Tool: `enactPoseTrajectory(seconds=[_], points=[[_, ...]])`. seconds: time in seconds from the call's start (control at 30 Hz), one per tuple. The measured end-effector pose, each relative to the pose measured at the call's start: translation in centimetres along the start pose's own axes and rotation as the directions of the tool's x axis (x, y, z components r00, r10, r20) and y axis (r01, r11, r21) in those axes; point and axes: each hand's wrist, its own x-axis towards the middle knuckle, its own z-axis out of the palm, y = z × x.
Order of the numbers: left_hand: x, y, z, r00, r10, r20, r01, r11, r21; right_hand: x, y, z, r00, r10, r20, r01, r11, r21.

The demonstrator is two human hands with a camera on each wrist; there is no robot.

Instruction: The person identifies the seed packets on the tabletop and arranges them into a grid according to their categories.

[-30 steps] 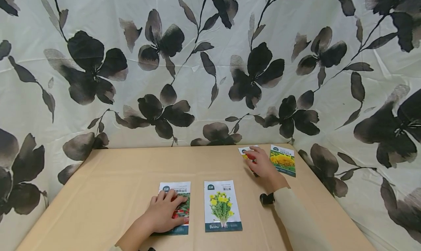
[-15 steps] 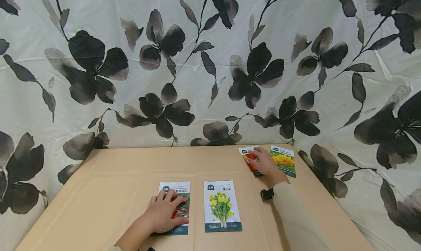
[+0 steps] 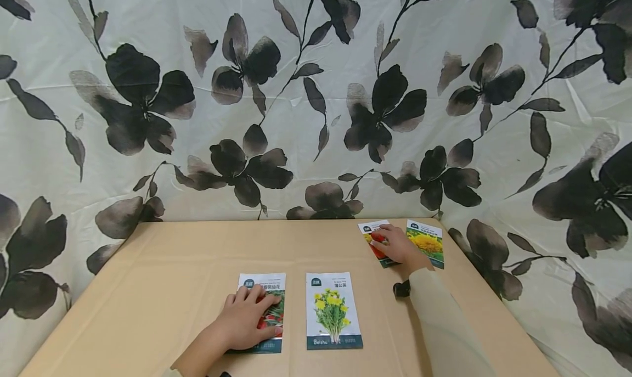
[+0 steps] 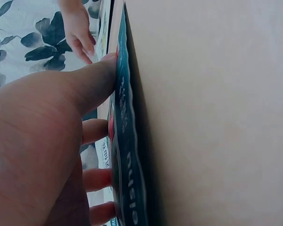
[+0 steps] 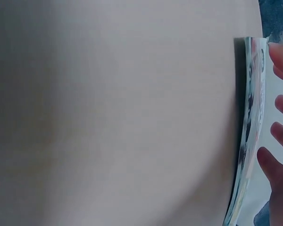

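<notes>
My left hand (image 3: pixel 244 321) rests on a seed packet (image 3: pixel 269 346) with red flowers, fingers spread across its front. In the left wrist view, the thumb and fingertips of that hand (image 4: pixel 47 127) touch the face of the packet (image 4: pixel 127 117). To its right lies a white seed packet (image 3: pixel 334 311) picturing yellow flowers. At the back right, my right hand (image 3: pixel 399 246) is over a red-pictured packet (image 3: pixel 371 230), covering part of it. The right wrist view has the fingers (image 5: pixel 270 164) loosely spread beside the packet's edge (image 5: pixel 250 117).
A packet with a yellow-flower photo (image 3: pixel 424 241) lies beside the right hand near the table's back right corner. The tan table (image 3: pixel 197 256) ends at a hanging cloth (image 3: pixel 316 124) with dark printed flowers. A dark wrist device (image 3: pixel 402 289) sits under the right wrist.
My right hand has drawn slightly right and back, uncovering more of the red packet at the back. The left hand stays on its packet.
</notes>
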Motion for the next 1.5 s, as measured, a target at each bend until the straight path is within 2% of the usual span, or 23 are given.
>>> enactPoseTrajectory(seconds=[0.13,0.43,0.63,0.8,1.03,1.13,1.3,1.5], points=[[0.0,0.2,-0.1,1.000,-0.004,0.013,0.005,1.000,-0.011,0.0,0.0,-0.1,0.998,-0.050,0.024,0.051,0.998,-0.045],[0.0,0.0,0.2,0.999,0.029,-0.025,-0.029,1.000,-0.005,-0.3,-0.4,-0.4,0.991,-0.100,0.094,0.110,0.988,-0.106],[0.2,-0.3,0.6,1.000,0.024,-0.016,-0.024,1.000,0.002,0.0,-0.2,-0.2,0.989,-0.109,0.103,0.120,0.986,-0.112],[0.1,-0.1,0.3,1.000,0.018,-0.009,-0.018,1.000,-0.008,0.1,0.0,0.0,0.989,-0.107,0.107,0.118,0.987,-0.105],[0.0,0.2,-0.3,1.000,-0.002,0.007,0.002,1.000,-0.006,0.2,0.0,-0.1,0.978,-0.187,0.098,0.199,0.971,-0.133],[0.1,-0.1,0.0,1.000,-0.005,0.002,0.005,1.000,-0.002,0.3,-0.3,-0.1,0.979,-0.169,0.113,0.183,0.974,-0.136],[0.4,-0.7,0.7,1.000,0.003,-0.012,-0.003,1.000,0.012,0.5,-0.8,0.0,0.986,-0.096,0.133,0.116,0.981,-0.154],[0.4,-0.7,0.7,1.000,0.007,-0.026,-0.007,1.000,0.005,0.4,-1.2,0.4,0.992,-0.044,0.120,0.067,0.979,-0.194]])
